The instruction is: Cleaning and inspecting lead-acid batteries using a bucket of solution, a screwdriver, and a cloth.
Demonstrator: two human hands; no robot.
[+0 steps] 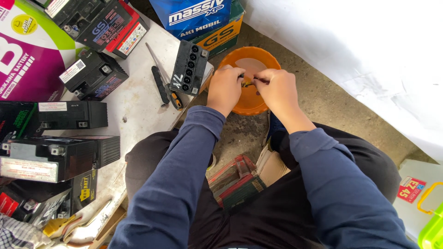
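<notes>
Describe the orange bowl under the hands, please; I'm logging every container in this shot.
The orange bowl is round, looks like plastic, and has a scalloped rim. It sits upright on the concrete floor, just off the corner of the white table and in front of a blue carton. Its inside shows a paler patch at the far side; contents cannot be told. The left hand and right hand hover over it, pinching a small item and covering much of it.

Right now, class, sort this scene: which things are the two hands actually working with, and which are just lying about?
In use:
left hand
right hand
small dark part pinched between both hands; too small to identify
orange bowl beneath them

Lying about:
black battery with six holes
screwdriver
small black batteries on the table
blue carton
</notes>
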